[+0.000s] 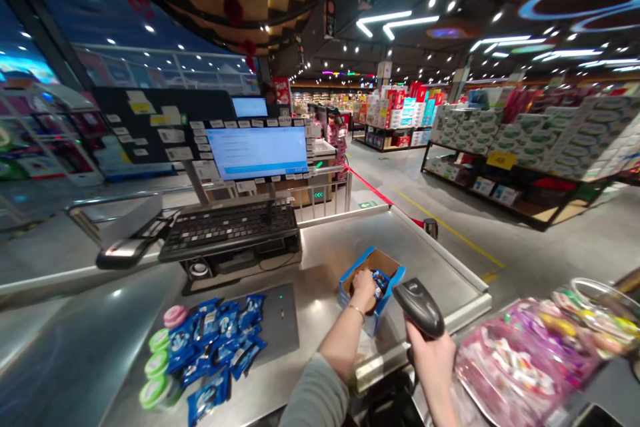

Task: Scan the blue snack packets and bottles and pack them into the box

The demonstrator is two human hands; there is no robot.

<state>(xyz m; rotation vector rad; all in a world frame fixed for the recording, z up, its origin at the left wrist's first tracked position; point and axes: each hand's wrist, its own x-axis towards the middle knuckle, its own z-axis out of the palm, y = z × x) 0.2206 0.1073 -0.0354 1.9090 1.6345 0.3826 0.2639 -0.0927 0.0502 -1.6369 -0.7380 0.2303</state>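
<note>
Nearest the camera, the right hand [430,363] is clenched around the grip of a black handheld barcode scanner [419,307], a light, rigid unit best held by that grip. The left hand [363,291], curled over blue foil packets [381,283] inside a blue cardboard box [384,312] on the steel checkout counter [320,253], may be grasping one; this cannot be confirmed. The packets appear soft and slippery, suited to a pinch. Farther out stand a keyboard [230,227] and monitor [257,152].

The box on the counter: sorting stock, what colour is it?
The box is blue outside, brown inside, best in head view.
</note>
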